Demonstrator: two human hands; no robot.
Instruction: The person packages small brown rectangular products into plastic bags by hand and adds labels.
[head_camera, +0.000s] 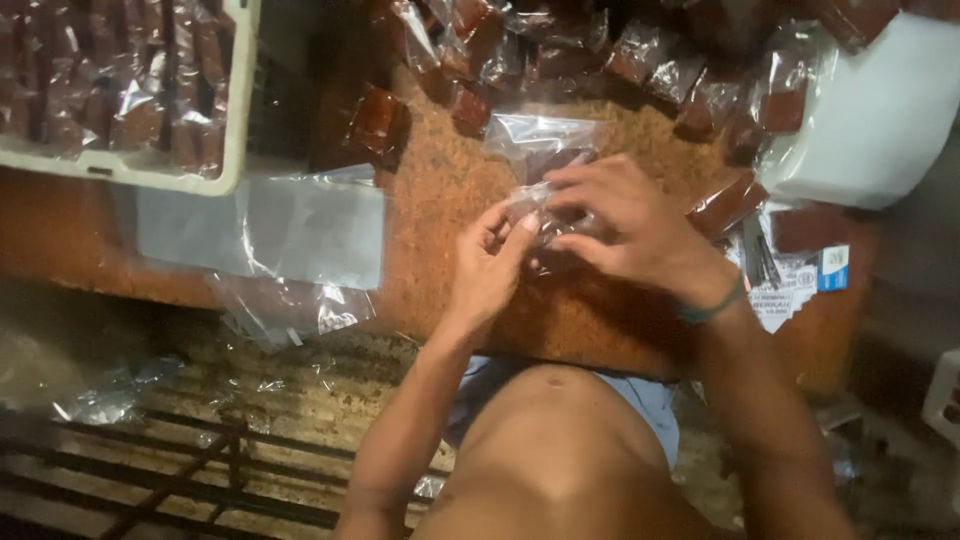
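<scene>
1. Where the head camera looks down over the person's bare torso, both hands meet above a brown work table (440, 180), busy with one small clear plastic bag (545, 140).
2. Left hand (490, 262): its fingers are curled, and thumb and fingertips pinch the lower left edge of the bag.
3. Right hand (630, 225): it lies over the bag from the right, fingers bent and closed on the plastic; a green band (712, 308) circles that wrist.
4. Clear bag: it is held just above the table's middle, its upper part sticking out past the fingers. Something dark shows inside, though what it is cannot be told.
5. Beyond the hands, a heap of filled packets (640, 55) with reddish-brown contents runs along the far edge of the table.
6. Far left, a white tray (235, 150) holds more such packets in rows.
7. Below the tray, a stack of empty clear bags (270, 230) lies flat, partly hanging over the table's near edge.
8. Right of the hands lie a white block (880, 120) and printed paper (790, 290).
</scene>
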